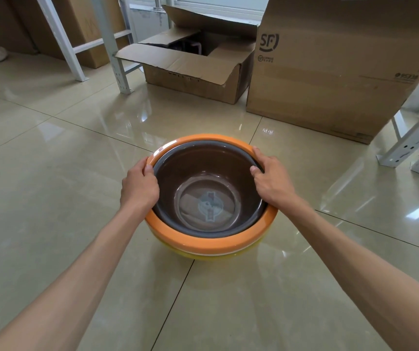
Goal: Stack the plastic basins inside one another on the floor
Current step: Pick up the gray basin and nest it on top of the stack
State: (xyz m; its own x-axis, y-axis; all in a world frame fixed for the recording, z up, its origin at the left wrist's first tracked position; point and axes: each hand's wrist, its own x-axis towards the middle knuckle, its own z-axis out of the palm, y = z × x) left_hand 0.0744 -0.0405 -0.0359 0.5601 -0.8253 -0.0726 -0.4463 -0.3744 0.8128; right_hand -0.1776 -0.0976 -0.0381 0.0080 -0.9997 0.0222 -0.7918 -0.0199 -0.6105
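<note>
Glossy tiled floor (51,173); my left hand (139,184) and right hand (271,179) clamp the nested basins' (211,243) rims: probably light, stiff, slick plastic.

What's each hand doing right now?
Left hand: closed on the basins' rims.
Right hand: closed on the rims on the other side.

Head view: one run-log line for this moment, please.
stage: nesting | grey basin inside orange basin | yellow basin underneath | left hand, right hand on the rims | on tiled floor
</note>
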